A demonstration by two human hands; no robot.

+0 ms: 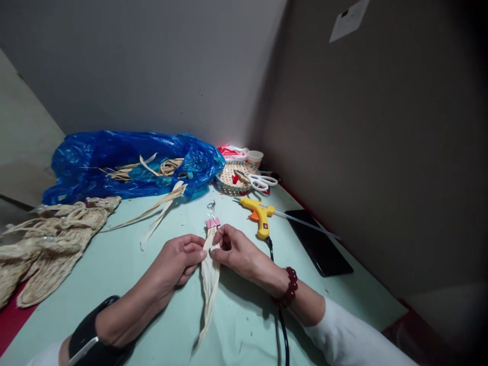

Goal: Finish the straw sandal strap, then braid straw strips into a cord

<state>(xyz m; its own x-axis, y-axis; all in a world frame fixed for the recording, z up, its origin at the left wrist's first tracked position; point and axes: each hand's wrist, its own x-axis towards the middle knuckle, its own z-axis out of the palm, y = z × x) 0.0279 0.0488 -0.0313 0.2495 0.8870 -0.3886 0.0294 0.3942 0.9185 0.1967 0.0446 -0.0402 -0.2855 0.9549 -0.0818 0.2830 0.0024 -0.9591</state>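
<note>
just below the pink binder clip, our left hand and right hand each pinch the dried husk strips; an uneven tug could, we judge, split the fibre or slip it free.

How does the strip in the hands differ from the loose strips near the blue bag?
The held strip has a pink clip at its far end; the loose strips show none. The left hand and right hand touch the held strip; no hand touches the loose strips. The held strip looks pale; the loose strips mix pale and tan. Both are long and narrow.
</note>
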